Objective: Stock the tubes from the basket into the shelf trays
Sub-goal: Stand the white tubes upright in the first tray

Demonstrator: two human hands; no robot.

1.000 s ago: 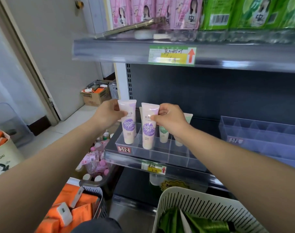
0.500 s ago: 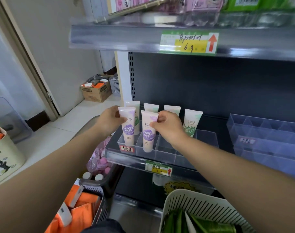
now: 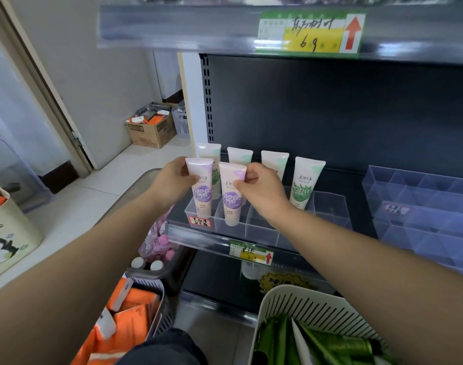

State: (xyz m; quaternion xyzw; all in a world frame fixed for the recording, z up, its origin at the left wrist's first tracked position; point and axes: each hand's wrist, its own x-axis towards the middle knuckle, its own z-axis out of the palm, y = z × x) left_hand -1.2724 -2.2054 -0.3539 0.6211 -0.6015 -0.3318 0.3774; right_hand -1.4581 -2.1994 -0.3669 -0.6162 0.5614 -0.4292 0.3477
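Landmark: clear divided tray (image 3: 262, 227) at the front edge of the lower shelf; all positions below are given relative to it.

Left hand: the left hand (image 3: 169, 180) pinches the top of the left purple tube (image 3: 202, 191), thumb and fingers closed on its crimped end.

Right hand: the right hand (image 3: 262, 188) pinches the upper part of the right purple tube (image 3: 231, 193) in the same way.

Task items: both purple tubes stand cap-down and near upright in the tray's front row, the left one in the leftmost cell, the right one in the cell just beside it.

Change noted: one second ago both tubes were held at the tray's front row with their lower ends at cell level; they now sit lower, with their bases inside the cells. The camera has also tilted down and drawn nearer.

Rear row: four green tubes (image 3: 305, 180) stand behind the purple pair, one partly hidden by the right hand.

Vacant space: the front cells to the right of the purple pair show no tubes.

Supply: white slatted basket (image 3: 283, 299) below and in front of the tray, holding green packs; whether any tubes remain in it cannot be told.

Assessment: placement of this pair appears all but complete; only release is outstanding. Stocking is judged partly done, given the vacant cells.

Risk: a hasty release could tip a tube against the divider.
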